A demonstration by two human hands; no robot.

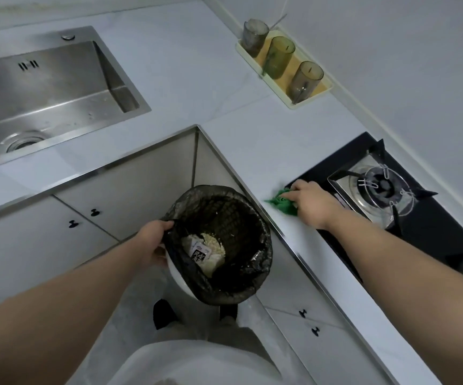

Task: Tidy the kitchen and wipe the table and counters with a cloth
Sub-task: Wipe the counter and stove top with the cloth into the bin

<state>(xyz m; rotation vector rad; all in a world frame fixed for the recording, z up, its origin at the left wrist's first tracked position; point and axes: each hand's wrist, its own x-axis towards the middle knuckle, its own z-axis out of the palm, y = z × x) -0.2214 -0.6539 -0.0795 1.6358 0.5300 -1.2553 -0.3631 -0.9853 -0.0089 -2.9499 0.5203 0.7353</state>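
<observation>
Here, hands (153,243) (312,202) grip bin (252,284) and, seemingly, cloth (282,203)

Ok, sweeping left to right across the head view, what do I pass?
Steel sink → left hand → black-lined bin that it grips by the rim → green cloth → right hand on the cloth → gas burner.

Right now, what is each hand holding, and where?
Left hand grips the bin by its rim; right hand grips the green cloth from above, on the counter.
</observation>
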